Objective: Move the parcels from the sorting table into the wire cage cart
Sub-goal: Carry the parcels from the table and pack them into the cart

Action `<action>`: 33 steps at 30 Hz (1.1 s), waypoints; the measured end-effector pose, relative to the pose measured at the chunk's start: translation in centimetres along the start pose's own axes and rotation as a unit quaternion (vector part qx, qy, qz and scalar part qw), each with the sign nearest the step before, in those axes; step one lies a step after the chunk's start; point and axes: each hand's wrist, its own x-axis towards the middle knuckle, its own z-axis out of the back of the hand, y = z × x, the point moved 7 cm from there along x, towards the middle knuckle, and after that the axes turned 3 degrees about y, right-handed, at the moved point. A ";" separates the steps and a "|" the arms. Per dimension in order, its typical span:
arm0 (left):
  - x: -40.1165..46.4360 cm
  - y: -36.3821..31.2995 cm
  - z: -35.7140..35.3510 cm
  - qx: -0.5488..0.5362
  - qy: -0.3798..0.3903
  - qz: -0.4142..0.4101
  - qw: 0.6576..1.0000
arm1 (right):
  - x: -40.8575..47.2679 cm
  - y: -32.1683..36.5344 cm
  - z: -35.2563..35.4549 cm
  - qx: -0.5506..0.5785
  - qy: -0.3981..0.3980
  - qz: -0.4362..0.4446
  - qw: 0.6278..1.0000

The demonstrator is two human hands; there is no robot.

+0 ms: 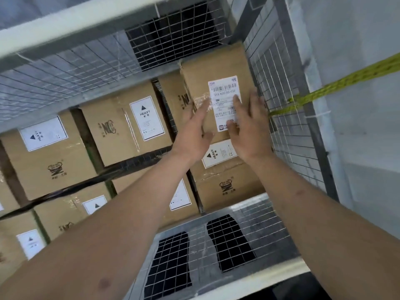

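While flat on the parcel (218, 68) — both hands, left hand (194, 131), right hand (249, 128).

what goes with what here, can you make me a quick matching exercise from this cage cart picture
Things:
1. shipping label
2. strap
3. HEAVY sticker
4. left hand

Descriptions:
a. yellow-green, outside the cart's wire side
b. flat fingers on the top parcel, left of the barcode sheet
c. white barcode sheet, partly under the right hand
d. white with a black triangle, on a lower box

Pairs: 1-c, 2-a, 3-d, 4-b
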 end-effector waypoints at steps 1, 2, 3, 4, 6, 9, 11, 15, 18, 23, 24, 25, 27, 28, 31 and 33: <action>-0.2 -0.3 0.1 0.042 -0.008 -0.012 0.999 | -0.1 0.3 -0.3 -0.026 -0.001 0.008 1.000; -0.5 -0.8 0.3 0.103 -0.021 -0.027 0.994 | -0.3 0.5 -0.6 -0.043 -0.002 0.011 0.999; -0.7 -1.6 0.5 0.178 -0.033 -0.047 0.982 | -0.3 0.7 -0.8 -0.052 -0.002 0.012 0.999; -0.8 -2.4 0.5 0.246 -0.036 -0.069 0.966 | -0.2 0.8 -0.9 -0.057 -0.002 0.013 0.998; -0.5 -3.2 0.2 0.324 -0.007 -0.097 0.941 | 0.1 1.0 -0.8 -0.068 0.002 0.010 0.998; 0.2 -3.4 0.2 0.360 0.039 -0.093 0.928 | 0.6 1.1 -0.7 -0.077 0.030 -0.001 0.997; 0.3 -3.9 0.7 0.393 0.059 -0.091 0.913 | 0.6 1.4 -0.3 -0.069 0.052 -0.012 0.996; -0.5 -5.8 2.6 0.421 0.096 -0.093 0.897 | -0.7 3.4 1.3 -0.037 0.089 -0.028 0.995; -2.6 -7.8 4.6 0.430 0.110 -0.096 0.891 | -2.6 6.0 3.6 0.002 0.092 -0.017 0.996; -8.2 -12.8 8.8 0.445 0.098 -0.101 0.884 | -7.3 10.4 9.4 0.031 0.059 0.006 0.998; -9.5 -13.8 9.7 0.447 0.095 -0.103 0.884 | -8.3 11.3 10.6 0.025 0.056 0.012 0.998; -10.9 -14.8 10.5 0.450 0.091 -0.106 0.882 | -9.5 12.2 11.8 0.015 0.054 0.018 0.998; -13.5 -16.5 12.1 0.452 0.081 -0.117 0.880 | -11.8 13.8 14.2 0.001 0.050 0.027 0.998; -14.8 -17.4 12.9 0.450 0.078 -0.122 0.881 | -12.9 14.6 15.4 -0.006 0.045 0.031 0.999; -18.8 -20.5 15.2 0.453 0.065 -0.143 0.878 | -16.5 17.0 19.6 -0.027 0.020 0.031 0.999; -21.4 -22.6 16.6 0.460 0.059 -0.156 0.872 | -19.1 18.6 22.5 -0.034 0.000 0.030 0.999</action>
